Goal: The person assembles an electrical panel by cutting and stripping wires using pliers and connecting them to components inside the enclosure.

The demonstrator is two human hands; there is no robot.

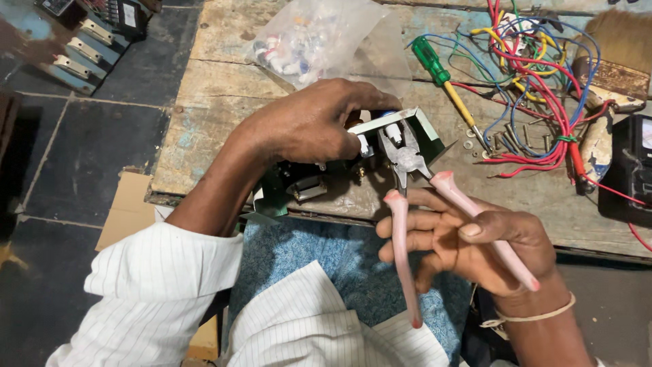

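Observation:
My left hand (309,126) grips a small green metal electrical unit (414,126) from above and holds it at the near edge of a worn wooden workbench (217,88). My right hand (472,241) holds pliers with pale pink handles (407,160). The handles are spread apart, and the steel jaws sit at a white terminal on the unit's top. Most of the unit is hidden under my left hand.
A clear plastic bag of small parts (312,44) lies at the back. A green-handled screwdriver (445,78), loose screws and washers (506,141), a tangle of coloured wires (536,75), a brush (618,41) and a black meter (635,170) lie to the right.

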